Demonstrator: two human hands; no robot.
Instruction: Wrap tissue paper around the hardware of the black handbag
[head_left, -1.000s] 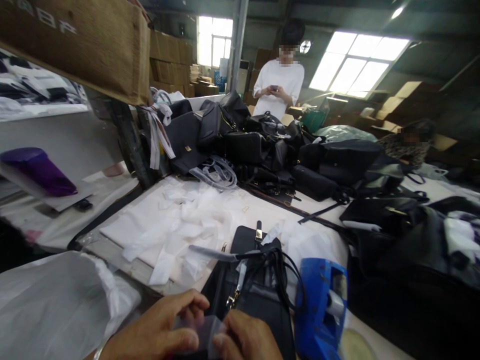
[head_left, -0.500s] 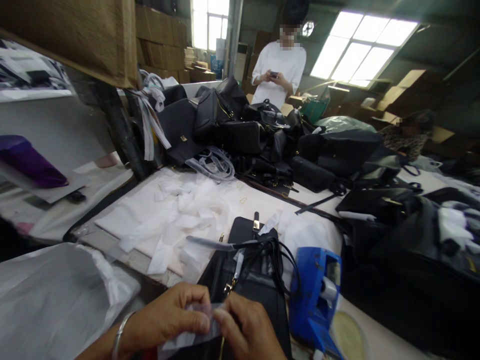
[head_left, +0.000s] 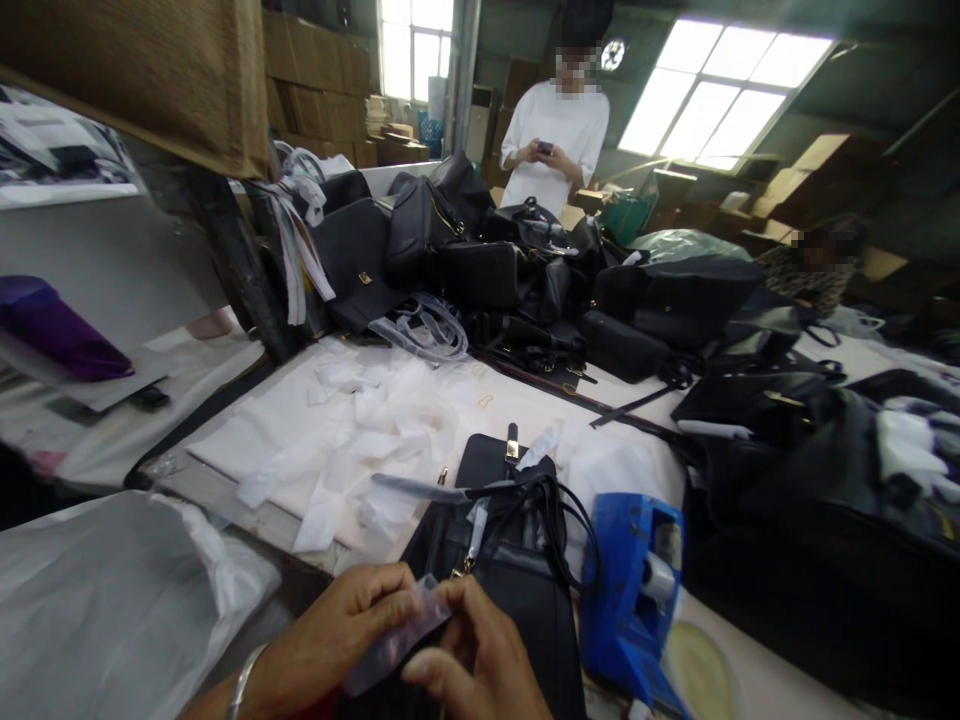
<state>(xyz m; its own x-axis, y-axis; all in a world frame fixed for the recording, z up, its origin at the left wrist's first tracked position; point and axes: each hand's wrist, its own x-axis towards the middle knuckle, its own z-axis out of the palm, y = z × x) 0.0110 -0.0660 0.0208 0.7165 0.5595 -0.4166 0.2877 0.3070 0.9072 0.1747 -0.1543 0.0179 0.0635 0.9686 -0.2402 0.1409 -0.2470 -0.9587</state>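
Note:
Between my two hands is a strip of translucent wrapping film (head_left: 390, 648), bent over a dark edge that may be part of the bag below. My left hand (head_left: 341, 625) pinches the film from the left, a silver bangle at its wrist. On the other side, my right hand (head_left: 487, 650) has its fingertips curled onto the film's upper end. Under and beyond the hands lies a black bag (head_left: 525, 600), with thin black straps (head_left: 551, 500) looped on top. Its zipper pull is wrapped in white, and clear film covers part of one strap.
A blue tape dispenser (head_left: 626, 600) stands right of the bag. Loose white film pieces (head_left: 360, 440) are scattered across the table. Several black bags (head_left: 480, 270) are piled at the back. A white plastic sack (head_left: 112, 600) lies lower left. A person (head_left: 555, 140) stands beyond, holding a phone.
The film between my hands has turned from lying flat to folded and more upright. My right thumb has moved down, apart from the fingers.

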